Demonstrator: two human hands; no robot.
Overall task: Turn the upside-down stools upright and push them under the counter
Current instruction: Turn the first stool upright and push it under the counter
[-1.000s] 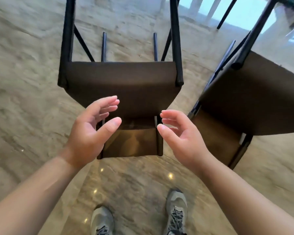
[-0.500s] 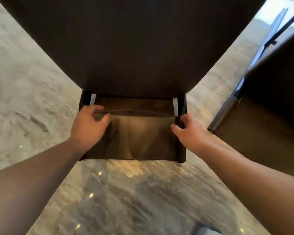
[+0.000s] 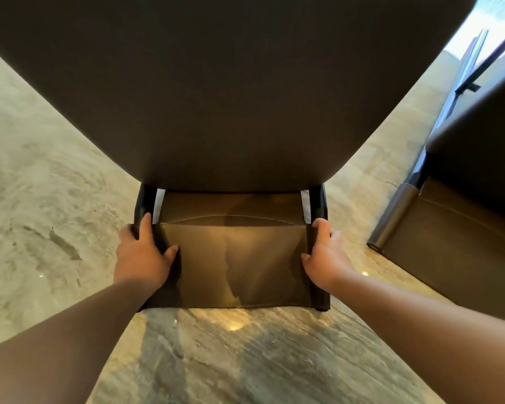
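Observation:
A dark brown upholstered stool (image 3: 231,97) stands upside down in front of me, its seat filling the top of the view and its backrest (image 3: 233,258) resting on the floor. My left hand (image 3: 143,252) grips the backrest's left edge by the black frame post. My right hand (image 3: 324,252) grips the right edge by the other post. The stool's legs are out of view. A second upside-down stool (image 3: 461,243) of the same kind stands at the right, untouched.
The floor (image 3: 41,214) is polished beige marble with light reflections. Black metal legs (image 3: 467,68) of the second stool rise at the upper right against a bright window area. No counter is in view.
My head has dropped closer to the stool, so the seat now hides its legs. Both hands went from open in the air to gripping the backrest's two side edges.

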